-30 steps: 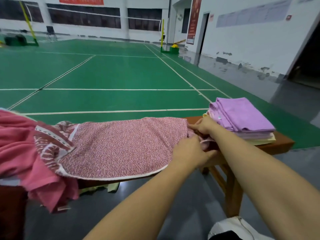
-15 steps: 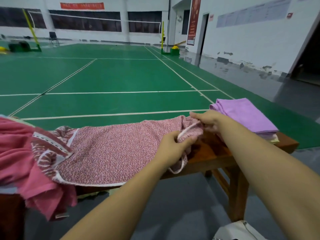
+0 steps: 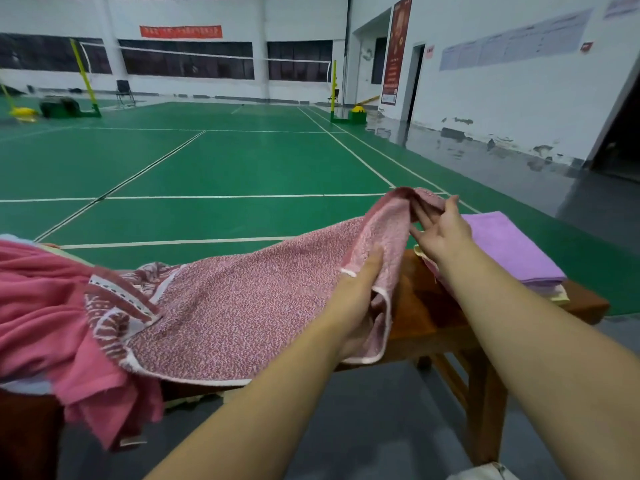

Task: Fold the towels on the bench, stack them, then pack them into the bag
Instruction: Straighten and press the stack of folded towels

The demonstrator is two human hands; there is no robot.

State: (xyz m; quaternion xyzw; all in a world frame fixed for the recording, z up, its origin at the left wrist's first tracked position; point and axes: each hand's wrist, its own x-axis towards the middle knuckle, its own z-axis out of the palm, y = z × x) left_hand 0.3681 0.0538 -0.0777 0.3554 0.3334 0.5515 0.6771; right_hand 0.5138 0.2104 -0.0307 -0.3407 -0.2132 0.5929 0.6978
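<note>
Both hands, the left hand (image 3: 360, 299) and right hand (image 3: 438, 230), pinch the speckled towel's (image 3: 242, 306) end, lifting it off the table (image 3: 426, 313). Folded towels (image 3: 509, 251) sit stacked beside; a pink heap (image 3: 41, 306) looks unfolded, and no bag is identifiable.

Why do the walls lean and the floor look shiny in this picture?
Head view: the wide-angle lens bends straight lines, so the right wall tilts near the edge; the grey floor beside it mirrors the wall; light is dim and even, and the pink towels at the left edge look slightly soft.

hands (image 3: 398, 265) lifting patterned towel (image 3: 242, 306), bench (image 3: 433, 317)
</note>
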